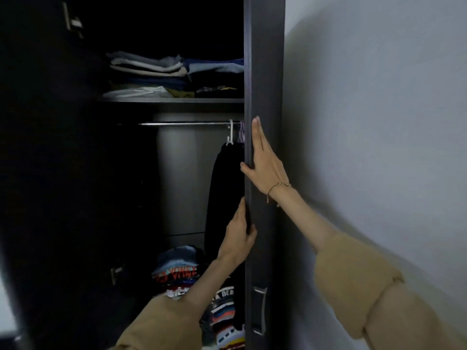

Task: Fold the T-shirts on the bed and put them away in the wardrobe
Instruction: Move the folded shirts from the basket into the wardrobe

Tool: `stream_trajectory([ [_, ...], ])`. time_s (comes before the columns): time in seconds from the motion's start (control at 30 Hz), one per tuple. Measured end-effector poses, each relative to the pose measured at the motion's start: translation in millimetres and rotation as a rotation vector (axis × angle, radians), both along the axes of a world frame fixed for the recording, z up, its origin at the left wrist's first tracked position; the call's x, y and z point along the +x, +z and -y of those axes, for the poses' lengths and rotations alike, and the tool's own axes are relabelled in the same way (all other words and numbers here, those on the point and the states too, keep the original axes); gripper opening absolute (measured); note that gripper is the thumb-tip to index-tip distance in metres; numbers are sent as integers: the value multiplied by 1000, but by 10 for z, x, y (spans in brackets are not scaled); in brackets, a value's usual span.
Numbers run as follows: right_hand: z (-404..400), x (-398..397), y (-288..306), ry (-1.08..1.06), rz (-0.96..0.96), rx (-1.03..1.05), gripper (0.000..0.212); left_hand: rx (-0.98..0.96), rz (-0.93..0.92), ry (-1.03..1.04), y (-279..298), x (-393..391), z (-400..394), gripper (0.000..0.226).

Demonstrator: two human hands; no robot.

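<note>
The dark wardrobe stands open in front of me. Its right door is seen edge-on. My left hand grips that door's edge low down, fingers curled round to the front face. Higher up, my right hand lies flat on the door's front face with its thumb hooked round the edge. Stacks of folded T-shirts with printed and striped patterns sit at the bottom of the wardrobe. More folded clothes lie in piles on the upper shelf.
A metal rail under the shelf carries hangers and a dark garment close to the door edge. The door's metal handle is below my hands. A pale wall is on the right; the left door is open.
</note>
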State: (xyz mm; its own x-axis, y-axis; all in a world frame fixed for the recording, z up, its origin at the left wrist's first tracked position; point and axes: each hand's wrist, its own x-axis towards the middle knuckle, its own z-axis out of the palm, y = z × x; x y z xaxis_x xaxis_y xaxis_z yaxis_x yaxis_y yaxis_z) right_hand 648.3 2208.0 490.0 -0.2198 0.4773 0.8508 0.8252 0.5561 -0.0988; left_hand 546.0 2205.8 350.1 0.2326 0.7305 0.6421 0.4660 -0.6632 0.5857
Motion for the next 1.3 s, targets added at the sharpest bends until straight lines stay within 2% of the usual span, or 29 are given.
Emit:
stream_trajectory([
  [0.1,-225,-249,70,-14,56,-23,100,-45,40,68,-36,-261,-155,69],
  [0.37,-818,-690,-86,-83,151,-1,80,8,232,196,-119,-564,-543,64],
  [0.53,-1360,-900,-136,-216,264,43,75,-68,361,279,-73,-757,-967,43],
  [0.77,-2173,-1007,-230,-225,332,176,75,-146,424,381,-1,-822,-1590,46],
  [1.03,-2519,-1026,-279,-217,348,260,73,-124,409,433,22,-760,-1880,43],
  [1.2,-2554,-1014,-273,-243,356,247,73,-156,341,442,100,-753,-1863,46],
  [1.3,-2474,-1039,-255,-276,364,225,72,-218,231,432,133,-855,-1851,48],
])
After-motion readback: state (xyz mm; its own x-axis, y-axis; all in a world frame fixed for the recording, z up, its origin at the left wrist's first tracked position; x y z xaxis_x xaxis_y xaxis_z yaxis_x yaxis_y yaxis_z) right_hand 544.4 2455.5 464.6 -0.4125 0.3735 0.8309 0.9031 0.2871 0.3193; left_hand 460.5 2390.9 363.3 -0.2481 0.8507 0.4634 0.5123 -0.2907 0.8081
